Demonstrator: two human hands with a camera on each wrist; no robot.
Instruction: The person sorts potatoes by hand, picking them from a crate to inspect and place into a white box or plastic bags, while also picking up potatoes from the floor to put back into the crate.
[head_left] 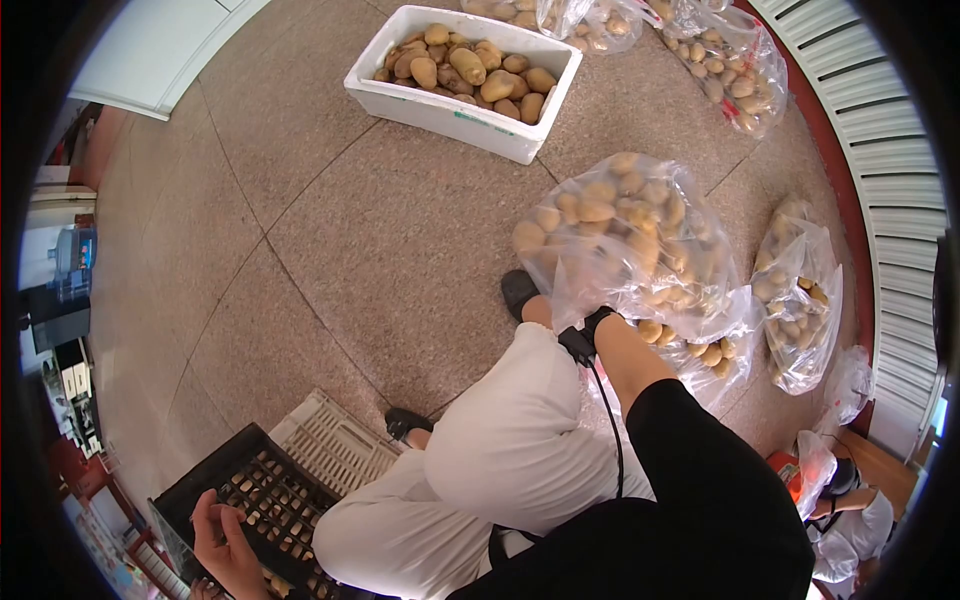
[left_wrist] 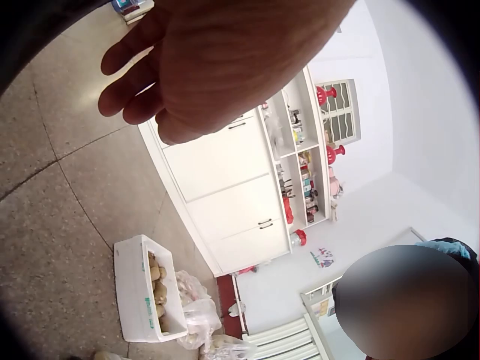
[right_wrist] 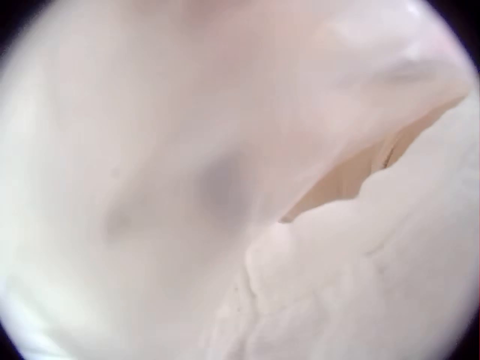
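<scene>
Over the black slatted crate [head_left: 290, 500] at lower left, my left hand [head_left: 228, 550] hangs with fingers loosely bent and nothing in them. The left wrist view also shows this hand [left_wrist: 217, 71] empty. Pale rounded pieces show through the crate's openings. My right forearm reaches to a clear plastic bag [head_left: 640, 235] full of potatoes, beside my knee. The bag's film covers my right hand, so I cannot tell how its fingers lie. Hazy plastic film [right_wrist: 165, 150] fills most of the right wrist view, beside white cloth [right_wrist: 367, 277].
A white foam box [head_left: 450, 112] of potatoes stands ahead. More filled bags [head_left: 725, 65] lie at the back right, another bag [head_left: 800, 300] by the white radiator [head_left: 900, 200]. A cream plastic crate [head_left: 335, 445] lies by my foot. Another person [head_left: 850, 535] is at lower right.
</scene>
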